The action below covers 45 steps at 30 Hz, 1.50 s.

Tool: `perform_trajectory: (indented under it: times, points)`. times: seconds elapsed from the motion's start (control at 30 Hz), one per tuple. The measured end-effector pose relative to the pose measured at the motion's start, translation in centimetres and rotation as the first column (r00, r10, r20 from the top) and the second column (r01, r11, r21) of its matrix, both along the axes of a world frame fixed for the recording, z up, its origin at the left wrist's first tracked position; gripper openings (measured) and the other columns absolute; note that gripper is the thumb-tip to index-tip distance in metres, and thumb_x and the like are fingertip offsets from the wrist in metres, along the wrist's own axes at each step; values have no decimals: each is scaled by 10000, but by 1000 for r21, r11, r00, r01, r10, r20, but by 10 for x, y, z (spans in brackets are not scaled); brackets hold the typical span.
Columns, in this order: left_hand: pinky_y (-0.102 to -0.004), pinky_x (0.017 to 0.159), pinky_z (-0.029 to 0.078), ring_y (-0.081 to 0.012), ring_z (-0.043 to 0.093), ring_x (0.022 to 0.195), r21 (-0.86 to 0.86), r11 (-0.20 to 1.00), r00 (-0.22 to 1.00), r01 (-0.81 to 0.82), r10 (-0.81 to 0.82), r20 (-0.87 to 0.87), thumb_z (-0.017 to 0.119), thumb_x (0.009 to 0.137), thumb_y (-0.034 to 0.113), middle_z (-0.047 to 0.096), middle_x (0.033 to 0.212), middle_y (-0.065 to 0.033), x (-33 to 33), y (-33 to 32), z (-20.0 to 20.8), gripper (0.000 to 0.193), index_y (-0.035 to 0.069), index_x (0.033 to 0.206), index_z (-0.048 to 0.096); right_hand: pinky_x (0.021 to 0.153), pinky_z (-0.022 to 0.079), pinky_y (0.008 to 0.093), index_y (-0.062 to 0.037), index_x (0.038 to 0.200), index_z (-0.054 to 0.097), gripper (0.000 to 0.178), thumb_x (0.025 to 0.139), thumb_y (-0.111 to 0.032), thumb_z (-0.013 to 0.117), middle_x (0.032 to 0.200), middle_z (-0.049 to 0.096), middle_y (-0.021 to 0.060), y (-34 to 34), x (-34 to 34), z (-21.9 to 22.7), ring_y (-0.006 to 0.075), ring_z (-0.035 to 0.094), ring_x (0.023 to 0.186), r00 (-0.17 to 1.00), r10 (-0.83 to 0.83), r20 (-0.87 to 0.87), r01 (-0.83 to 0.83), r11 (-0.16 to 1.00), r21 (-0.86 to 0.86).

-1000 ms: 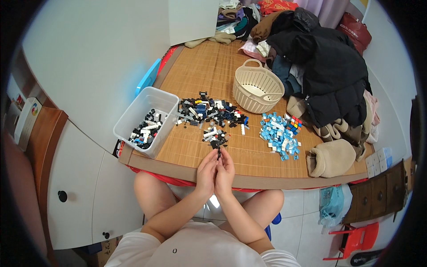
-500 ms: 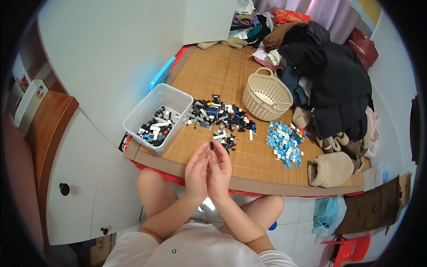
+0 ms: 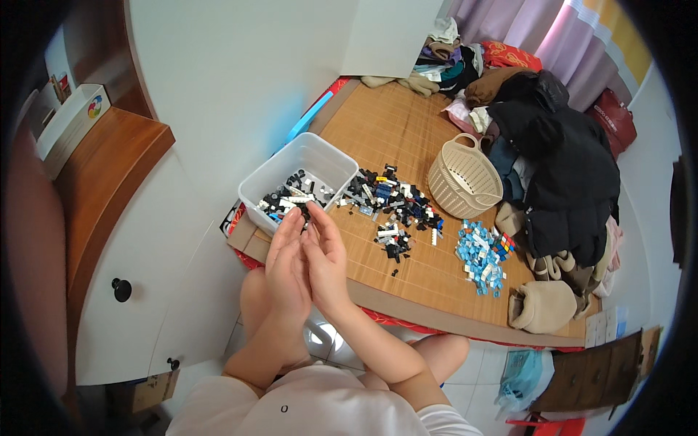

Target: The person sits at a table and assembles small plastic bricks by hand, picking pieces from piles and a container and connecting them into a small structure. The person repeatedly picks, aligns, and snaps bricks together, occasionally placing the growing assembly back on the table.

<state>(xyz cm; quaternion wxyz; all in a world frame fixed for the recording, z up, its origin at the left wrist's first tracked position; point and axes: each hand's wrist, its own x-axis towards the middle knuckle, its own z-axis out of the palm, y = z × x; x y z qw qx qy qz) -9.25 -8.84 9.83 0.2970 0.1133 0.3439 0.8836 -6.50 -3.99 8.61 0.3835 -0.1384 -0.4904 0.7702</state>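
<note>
Where woven mat [image 3: 407, 123] lies, hands [image 3: 305, 261] over translucent rectangular tub [image 3: 320, 156], angular bricks [image 3: 389, 203]

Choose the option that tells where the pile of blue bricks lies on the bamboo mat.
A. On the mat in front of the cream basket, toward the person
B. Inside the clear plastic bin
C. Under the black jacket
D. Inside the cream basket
A: the pile of blue bricks lies loose on the bamboo mat, nearer the person than the cream basket.

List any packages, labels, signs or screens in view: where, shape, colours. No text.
White box: rectangular, on the wooden shelf at far left, a round multicoloured mark on its side.
Small pale cards: squarish, at the mat's right edge by the beige slipper.
No screens or signs visible.
</note>
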Motion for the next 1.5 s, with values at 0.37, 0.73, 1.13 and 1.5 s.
perform_trajectory:
  times: [0.37,0.73,1.13,1.5]
  points:
    - [-351,1100,156,-246,176,1344,40,999,999,-32,34,-41,329,839,81,236,1415,-174,-5,1,-1,530,-72,1341,248,1067,211,307,8,1342,298,487,863,61,369,1388,303,136,-3,-6,3,205,272,1298,999,30,29,-30,1000,-4]
    - [-334,1092,182,-241,202,1335,45,982,983,186,-185,-20,348,858,80,259,1400,-179,32,26,-15,513,-74,1337,249,1038,286,305,13,1317,325,482,842,78,368,1332,368,146,20,39,-13,216,347,1256,995,-97,1,96,990,-99]
    - [-328,1088,119,-195,188,1343,-232,863,892,448,-449,54,363,899,105,254,1427,-124,65,88,-89,493,-16,1365,255,1073,186,326,32,1347,260,560,806,28,402,1419,250,170,72,137,-81,235,228,1326,829,-443,341,496,864,-84]
    - [-319,1082,168,-189,244,1319,-331,830,887,449,-458,52,375,908,109,288,1406,-133,68,110,-101,485,-30,1358,258,1053,222,311,40,1346,266,583,781,54,406,1389,303,170,82,129,-83,238,277,1300,817,-442,369,513,850,-119]
